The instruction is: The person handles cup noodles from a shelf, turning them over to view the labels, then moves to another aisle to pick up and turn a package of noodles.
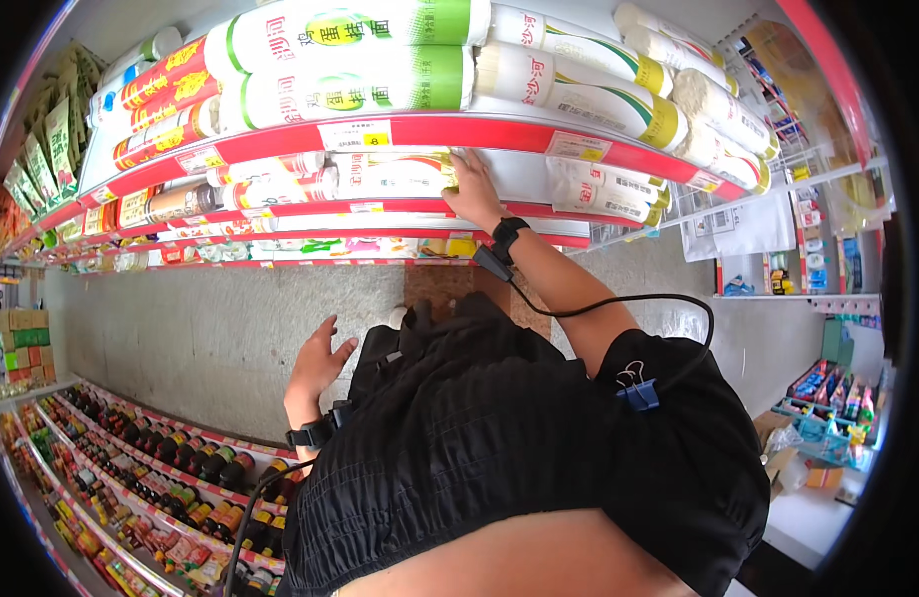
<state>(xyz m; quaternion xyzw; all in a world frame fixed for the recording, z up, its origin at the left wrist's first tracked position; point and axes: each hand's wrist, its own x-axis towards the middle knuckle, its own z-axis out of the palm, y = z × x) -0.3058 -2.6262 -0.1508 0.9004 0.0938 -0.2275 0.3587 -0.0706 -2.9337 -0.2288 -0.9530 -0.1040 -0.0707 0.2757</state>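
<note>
My right hand (474,185) reaches onto the second shelf, its fingers and thumb around the gold end of a white noodle pack (392,174). The pack lies on its side under the upper shelf, partly hidden by the shelf edge. Left of it are more packs with red and white wrapping (280,186). Farther right on the same shelf lie more white noodle packs (605,195), apart from my hand. My left hand (321,362) hangs low over the floor beside my body, fingers apart and holding nothing.
Above, the upper shelf's red edge (489,134) juts over my right hand, with green-and-white noodle packs (355,86) on it. A black cable (616,300) runs along my right arm. Behind me on the left stands a shelf of bottles (198,457). A wire rack (638,235) borders the shelf's right end.
</note>
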